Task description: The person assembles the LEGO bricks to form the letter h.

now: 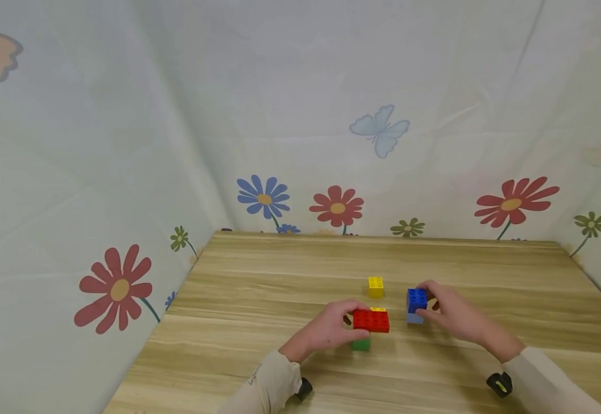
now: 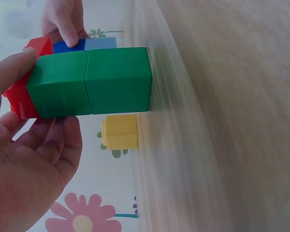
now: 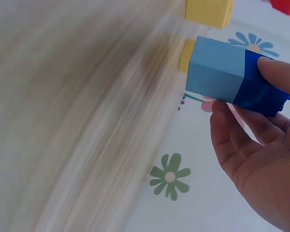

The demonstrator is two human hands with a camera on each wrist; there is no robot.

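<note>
My left hand [image 1: 331, 326] pinches a long red brick [image 1: 371, 321] between thumb and fingers. Beneath it stand two stacked green bricks [image 2: 89, 83], the lower one at the tabletop; in the head view the red brick hides most of them. To the right, my right hand [image 1: 458, 315] grips a dark blue brick [image 1: 416, 300], its thumb on the near side. This brick sits squarely on a light blue brick [image 3: 216, 66], their faces flush. A yellow brick [image 1: 378, 309] peeks out from behind the red one, mostly covered.
Another yellow brick [image 1: 375, 287] stands farther back, between the two stacks. The wood-grain table [image 1: 279, 264] ends at a pale cloth backdrop [image 1: 300, 115] printed with flowers and butterflies. Dark bands [image 1: 500, 384] sit at both wrists.
</note>
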